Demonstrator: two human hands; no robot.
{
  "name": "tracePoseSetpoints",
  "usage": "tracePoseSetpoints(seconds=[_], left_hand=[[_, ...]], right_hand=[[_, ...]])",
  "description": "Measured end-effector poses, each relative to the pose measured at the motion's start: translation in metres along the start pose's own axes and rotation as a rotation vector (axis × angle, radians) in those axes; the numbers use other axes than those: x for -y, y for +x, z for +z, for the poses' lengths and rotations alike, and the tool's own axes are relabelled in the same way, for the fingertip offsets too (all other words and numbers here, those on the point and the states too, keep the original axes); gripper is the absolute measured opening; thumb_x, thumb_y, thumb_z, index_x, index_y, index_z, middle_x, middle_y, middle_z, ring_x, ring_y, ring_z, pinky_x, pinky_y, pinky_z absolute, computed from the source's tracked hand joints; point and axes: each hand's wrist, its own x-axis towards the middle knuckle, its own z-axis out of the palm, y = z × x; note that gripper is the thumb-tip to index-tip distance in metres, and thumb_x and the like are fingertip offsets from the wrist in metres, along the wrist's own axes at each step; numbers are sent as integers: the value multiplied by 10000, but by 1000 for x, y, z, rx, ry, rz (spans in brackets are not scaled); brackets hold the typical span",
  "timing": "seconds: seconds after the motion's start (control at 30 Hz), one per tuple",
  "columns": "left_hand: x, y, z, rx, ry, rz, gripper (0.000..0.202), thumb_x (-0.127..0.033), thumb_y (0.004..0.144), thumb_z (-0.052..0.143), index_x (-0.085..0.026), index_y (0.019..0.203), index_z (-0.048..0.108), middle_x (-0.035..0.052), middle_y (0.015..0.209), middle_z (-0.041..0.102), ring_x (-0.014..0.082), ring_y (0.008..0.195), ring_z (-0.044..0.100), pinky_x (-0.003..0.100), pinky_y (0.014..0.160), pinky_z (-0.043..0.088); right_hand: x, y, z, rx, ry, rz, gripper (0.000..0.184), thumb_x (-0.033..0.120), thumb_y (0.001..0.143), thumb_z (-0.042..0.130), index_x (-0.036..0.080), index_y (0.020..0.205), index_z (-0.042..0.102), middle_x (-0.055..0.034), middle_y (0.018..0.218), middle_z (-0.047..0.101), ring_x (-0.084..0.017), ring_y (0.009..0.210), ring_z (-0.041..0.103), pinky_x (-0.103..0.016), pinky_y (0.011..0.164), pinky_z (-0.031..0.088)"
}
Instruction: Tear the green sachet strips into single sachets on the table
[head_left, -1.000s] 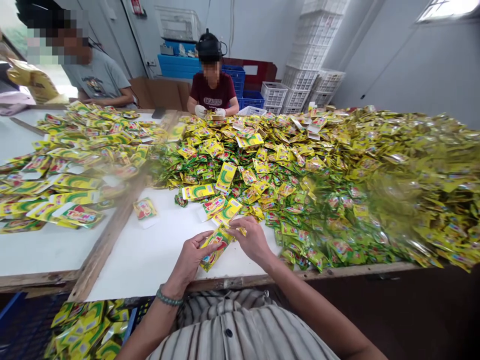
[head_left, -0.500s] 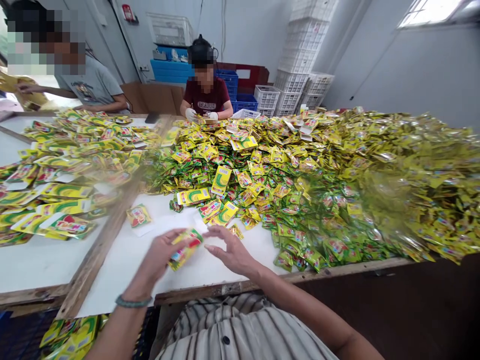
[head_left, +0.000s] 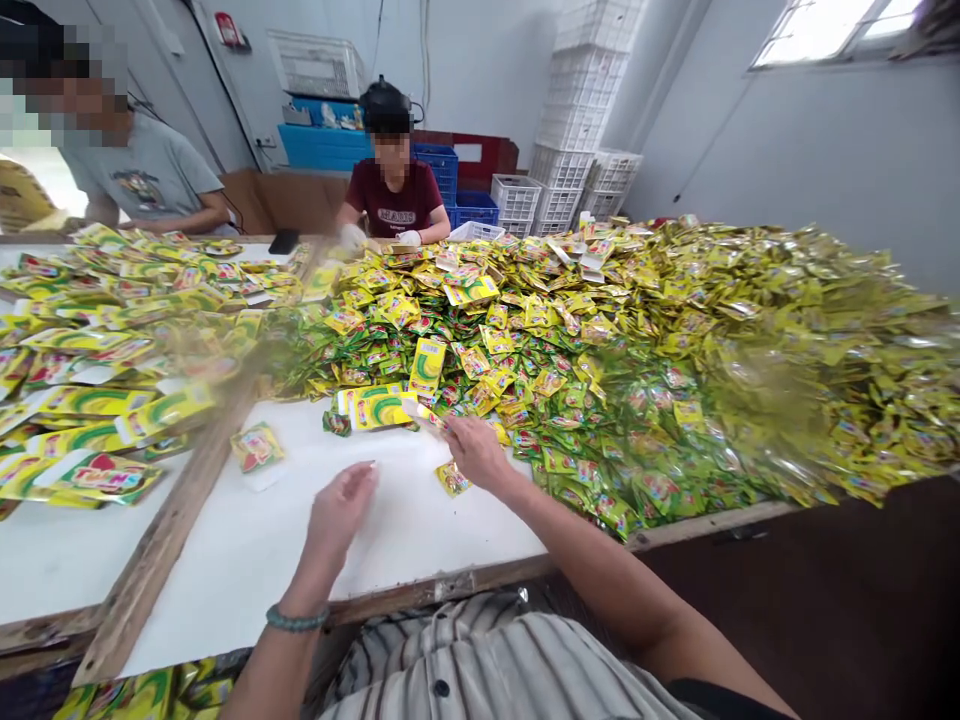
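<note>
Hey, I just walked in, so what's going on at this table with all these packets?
Someone in a striped shirt is handling the packets. Their right hand grips one packet at the near edge of a big heap. Their left hand is over the white tabletop, with no packet visible in it. Larger packets lie beyond a wooden strip on the left. Across the table sits a gloved co-worker.

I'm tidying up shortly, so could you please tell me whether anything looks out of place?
Slightly: one packet lies alone beside the wooden strip, separate from the big heap of packets.
</note>
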Motion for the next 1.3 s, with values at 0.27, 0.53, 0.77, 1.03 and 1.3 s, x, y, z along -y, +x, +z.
tracePoseSetpoints(seconds=[0.27, 0.53, 0.77, 1.03, 1.3], left_hand=[[-3, -13, 26, 266, -225, -116, 685, -464, 580, 799, -162, 1137, 541, 53, 872, 730, 203, 715, 684, 301, 655, 535], [11, -19, 11, 304, 6, -164, 618, -452, 546, 791, -146, 1051, 609, 73, 924, 735, 224, 723, 682, 303, 630, 519], [15, -20, 6, 374, 38, -199, 648, -432, 573, 793, -144, 1120, 598, 65, 911, 746, 235, 754, 693, 319, 680, 523], [8, -25, 17, 476, -151, -246, 659, -404, 600, 805, -147, 1170, 594, 90, 1101, 712, 224, 898, 690, 326, 819, 528], [3, -30, 19, 463, -65, -255, 658, -430, 581, 816, -142, 1141, 625, 88, 1045, 731, 241, 889, 693, 328, 796, 535]], right_hand=[[17, -51, 16, 165, 286, 96, 184, 255, 926, 504, 190, 1034, 637, -48, 918, 686, -162, 837, 602, -246, 736, 423], [-22, -38, 9, 259, 36, 23, 343, 182, 728, 741, 162, 1053, 634, -96, 965, 643, -211, 920, 570, -308, 816, 416], [-6, -45, 24, -82, 677, 388, 116, 281, 747, 628, 185, 750, 564, 36, 620, 488, -110, 575, 434, -218, 547, 345], [-2, -47, 12, 54, 796, 238, 457, 322, 738, 673, 203, 1164, 558, 36, 763, 536, -70, 543, 409, -206, 552, 355], [0, -40, -7, 134, 532, 270, 125, 284, 721, 712, 182, 765, 654, 51, 570, 490, -90, 540, 421, -216, 553, 337]])
